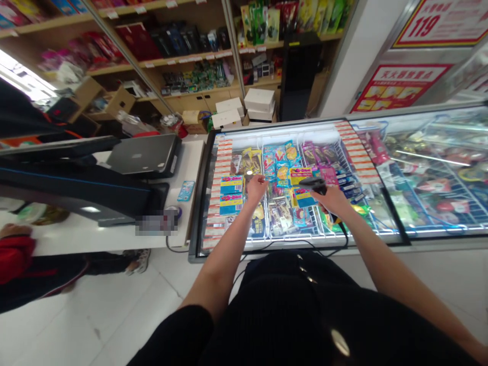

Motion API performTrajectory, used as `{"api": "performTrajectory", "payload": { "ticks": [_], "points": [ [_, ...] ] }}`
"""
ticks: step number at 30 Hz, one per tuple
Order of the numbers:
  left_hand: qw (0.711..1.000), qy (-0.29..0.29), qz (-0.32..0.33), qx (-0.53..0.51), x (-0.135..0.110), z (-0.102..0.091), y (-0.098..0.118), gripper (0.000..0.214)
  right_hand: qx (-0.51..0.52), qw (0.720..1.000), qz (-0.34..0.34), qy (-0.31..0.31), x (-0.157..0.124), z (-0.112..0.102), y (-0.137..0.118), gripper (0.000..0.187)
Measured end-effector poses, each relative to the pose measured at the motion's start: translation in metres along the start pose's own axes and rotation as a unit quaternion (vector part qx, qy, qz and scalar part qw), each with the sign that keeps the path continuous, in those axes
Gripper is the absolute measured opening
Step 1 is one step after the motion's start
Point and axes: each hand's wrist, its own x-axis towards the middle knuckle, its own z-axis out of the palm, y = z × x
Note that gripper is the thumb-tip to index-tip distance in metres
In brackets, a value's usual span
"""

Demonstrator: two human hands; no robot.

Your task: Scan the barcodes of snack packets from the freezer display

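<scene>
My right hand [332,199] grips a black handheld barcode scanner [314,185] whose cable runs back toward my body. It hovers over the glass lid of a chest freezer [198,203]. My left hand [256,187] reaches over the same lid, fingers curled, above packets of ice cream [282,175] that lie in wire baskets. Whether the left hand holds a packet or only touches the glass is unclear. Blue and yellow boxes [231,194] lie just left of it.
A white counter [192,168] to the left carries a closed laptop [147,155], a dark till screen [72,188] and a small blue card [185,191]. Another person's red sleeve [15,256] shows at far left. Shelves and white boxes [259,101] stand behind. A second freezer [438,168] adjoins on the right.
</scene>
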Motion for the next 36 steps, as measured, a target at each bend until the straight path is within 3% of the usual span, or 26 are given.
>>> {"api": "performTrajectory", "payload": {
  "ticks": [3,7,12,20,27,31,34,36],
  "points": [
    [0.996,-0.082,0.022,0.038,-0.011,0.038,0.015,0.023,0.019,0.999,0.035,0.006,-0.006,-0.010,0.016,0.031],
    [0.980,-0.152,0.062,0.108,-0.027,0.086,0.024,0.057,0.038,0.997,0.062,0.015,-0.011,-0.017,0.039,0.030],
    [0.955,-0.185,0.103,0.209,-0.043,0.116,0.034,0.086,0.064,0.994,0.083,0.026,-0.015,-0.020,0.064,0.032],
    [0.939,-0.177,0.112,0.273,-0.044,0.117,0.048,0.085,0.033,0.996,0.083,0.023,-0.017,-0.028,0.078,0.035],
    [0.961,-0.190,0.034,0.198,-0.027,0.108,0.040,0.089,0.089,0.993,0.075,0.021,-0.016,-0.026,0.076,0.027],
    [0.983,-0.164,-0.069,0.052,-0.011,0.102,0.031,0.071,0.072,0.995,0.058,0.023,-0.016,-0.022,0.071,0.027],
    [0.967,-0.176,-0.158,-0.094,-0.005,0.100,0.029,0.052,0.064,0.997,0.046,0.013,-0.016,-0.019,0.066,0.029],
    [0.954,-0.184,-0.183,-0.152,-0.004,0.098,0.031,0.039,0.066,0.997,0.043,0.008,-0.016,-0.017,0.064,0.030]
  ]
}}
